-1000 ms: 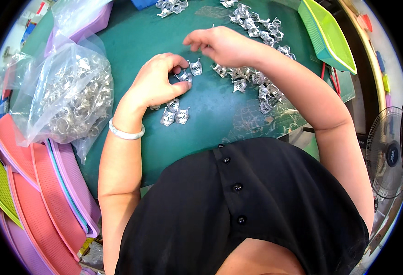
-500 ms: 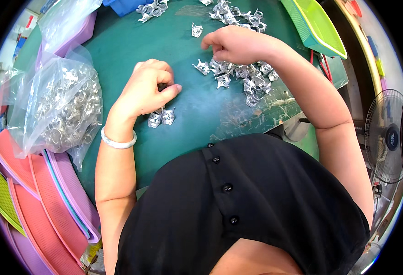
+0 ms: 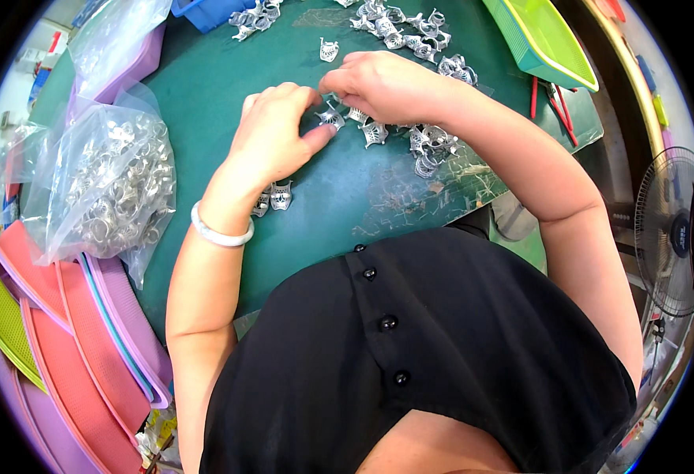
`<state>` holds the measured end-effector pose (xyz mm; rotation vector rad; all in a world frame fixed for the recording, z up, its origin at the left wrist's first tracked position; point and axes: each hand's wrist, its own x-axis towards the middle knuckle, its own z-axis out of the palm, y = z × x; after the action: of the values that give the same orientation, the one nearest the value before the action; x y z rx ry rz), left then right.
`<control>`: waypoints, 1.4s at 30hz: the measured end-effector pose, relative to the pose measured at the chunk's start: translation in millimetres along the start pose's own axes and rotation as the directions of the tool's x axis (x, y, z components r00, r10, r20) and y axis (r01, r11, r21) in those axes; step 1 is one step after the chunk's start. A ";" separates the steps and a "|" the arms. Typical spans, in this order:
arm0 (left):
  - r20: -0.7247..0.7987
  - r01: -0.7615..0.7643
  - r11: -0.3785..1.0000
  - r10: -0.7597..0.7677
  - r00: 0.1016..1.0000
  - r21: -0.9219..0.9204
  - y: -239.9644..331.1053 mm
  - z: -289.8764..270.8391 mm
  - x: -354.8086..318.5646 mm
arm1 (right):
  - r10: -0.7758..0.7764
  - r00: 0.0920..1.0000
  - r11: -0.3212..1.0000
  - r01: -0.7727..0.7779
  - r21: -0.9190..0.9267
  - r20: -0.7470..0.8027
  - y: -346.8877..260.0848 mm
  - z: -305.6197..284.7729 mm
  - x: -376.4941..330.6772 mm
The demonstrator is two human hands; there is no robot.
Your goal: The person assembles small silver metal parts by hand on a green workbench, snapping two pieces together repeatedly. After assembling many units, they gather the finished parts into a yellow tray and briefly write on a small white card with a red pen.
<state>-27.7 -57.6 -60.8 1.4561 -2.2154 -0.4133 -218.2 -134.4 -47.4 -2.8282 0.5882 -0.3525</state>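
Small silver crown-shaped metal pieces (image 3: 434, 142) lie scattered on a dark green mat (image 3: 205, 95). My left hand (image 3: 272, 134) and my right hand (image 3: 382, 83) meet above the mat, both pinching one small silver piece (image 3: 330, 118) between thumbs and fingertips. Two finished-looking silver pieces (image 3: 272, 197) lie beside my left wrist, which wears a white bracelet (image 3: 219, 231). More silver pieces (image 3: 394, 31) lie just beyond my right hand.
A clear plastic bag (image 3: 102, 182) full of silver pieces sits at the left. Stacked pink, purple and green trays (image 3: 63, 332) fill the lower left. A green tray (image 3: 544, 39) stands at the upper right, a blue bin (image 3: 205, 12) at the top, a fan (image 3: 671, 229) at right.
My left hand has left the two pieces near my wrist and moved up and right to meet my right hand on a single piece. The view shifted slightly.
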 end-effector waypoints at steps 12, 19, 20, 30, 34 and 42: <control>0.020 -0.046 0.995 0.045 0.999 0.091 -2.0 -4.7 -0.6 | 0.237 0.971 0.965 -0.239 0.105 0.036 8.8 -5.6 -4.6; 0.050 0.067 0.998 -0.067 0.996 0.021 -3.7 -7.8 -4.3 | 0.115 0.992 0.983 -0.121 0.141 0.050 -3.6 17.0 15.1; 0.051 0.063 0.998 -0.065 0.997 0.024 -4.9 -8.4 -5.7 | 0.108 0.991 0.980 -0.118 0.157 0.075 -6.5 16.3 17.6; -0.007 -0.027 0.999 0.026 1.000 -0.036 -2.8 -10.2 -12.5 | 0.171 0.985 0.960 -0.171 0.223 0.018 4.4 -2.4 5.7; 0.034 -0.124 0.992 0.125 0.992 -0.011 0.8 -5.6 -9.7 | 0.207 0.978 0.956 -0.200 0.214 -0.009 11.6 -10.1 -8.2; 0.248 -0.111 0.983 0.072 0.966 0.145 2.2 -27.8 -20.1 | 0.158 0.986 0.981 -0.152 0.121 -0.045 13.7 -16.5 -33.2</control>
<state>-8.0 -38.3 -40.2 1.4398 -2.5505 -0.4111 -257.3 -135.7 -41.7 -2.6480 0.7677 -0.4220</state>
